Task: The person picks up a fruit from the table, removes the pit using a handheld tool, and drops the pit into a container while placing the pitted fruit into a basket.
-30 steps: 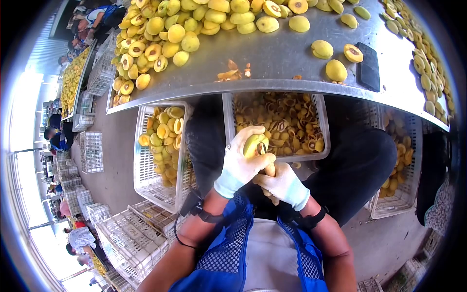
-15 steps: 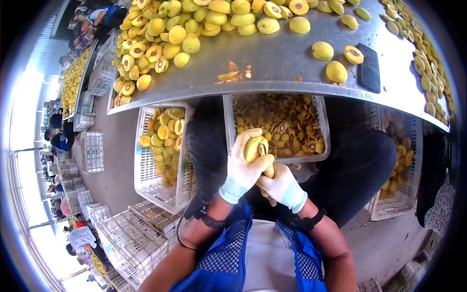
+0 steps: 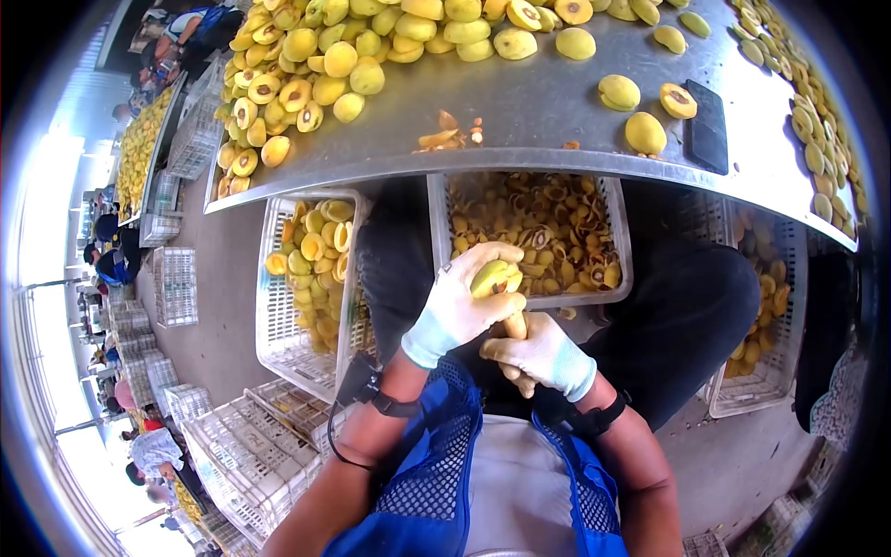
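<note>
My left hand (image 3: pixel 467 299), in a white glove, is wrapped round a yellow-green fruit (image 3: pixel 495 278) that shows a cut in its flesh. Just below and to the right, my gloved right hand (image 3: pixel 546 356) grips a tool with a light wooden handle (image 3: pixel 515 324). The handle's upper end meets the fruit; the tool's working end is hidden. Both hands are over my lap, in front of a white crate (image 3: pixel 625 269) that holds fruit halves and scraps.
A metal table (image 3: pixel 529 102) carries a heap of fruit (image 3: pixel 371 37), loose fruits and a dark phone-like slab (image 3: pixel 706 127). Fruit-filled crates stand left (image 3: pixel 339 371) and right (image 3: pixel 729 404). Stacked crates (image 3: pixel 251 446) are at lower left; people sit farther left.
The fruit has turned in my left hand, and its cut face now looks different. Both hands have shifted slightly, still holding the fruit and the tool.
</note>
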Tool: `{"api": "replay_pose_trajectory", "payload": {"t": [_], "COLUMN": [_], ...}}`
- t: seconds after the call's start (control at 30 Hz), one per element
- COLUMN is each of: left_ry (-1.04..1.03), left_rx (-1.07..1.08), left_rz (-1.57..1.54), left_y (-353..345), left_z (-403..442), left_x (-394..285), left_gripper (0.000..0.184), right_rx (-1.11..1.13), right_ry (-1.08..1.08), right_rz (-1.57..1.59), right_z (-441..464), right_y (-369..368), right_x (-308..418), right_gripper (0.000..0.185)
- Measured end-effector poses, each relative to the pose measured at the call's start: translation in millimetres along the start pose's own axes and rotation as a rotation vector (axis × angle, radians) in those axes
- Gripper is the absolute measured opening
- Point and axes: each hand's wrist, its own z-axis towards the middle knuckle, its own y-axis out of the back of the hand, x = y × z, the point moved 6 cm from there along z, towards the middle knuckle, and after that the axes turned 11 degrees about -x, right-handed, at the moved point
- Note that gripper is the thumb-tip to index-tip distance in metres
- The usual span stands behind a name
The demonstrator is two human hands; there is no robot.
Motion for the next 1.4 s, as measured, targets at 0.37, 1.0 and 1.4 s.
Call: {"api": "replay_pose_trajectory", "payload": {"t": [0.37,1.0,1.4], "left_ry": [-0.175,0.161,0.044], "left_rx": [-0.314,0.208,0.154], "left_rz": [0.05,-0.082,-0.069], "left_y": [-4.3,-8.8,-9.5], "left_z": [-10.5,21.8,23.3], "left_x": [-3.0,5.6,12.3], "left_gripper": [0.052,0.018,0.018], "right_rx": [-0.248,-0.063,-0.076], "right_ry": [0.401,0.044,0.042], "right_rz": [-0.245,-0.07,-0.082], "right_z": [8.0,1.6,5.7], "right_y": [8.0,6.3,4.3], "right_x": [7.1,3.0,-1.4], "right_gripper": [0.018,0.015,0.015]}}
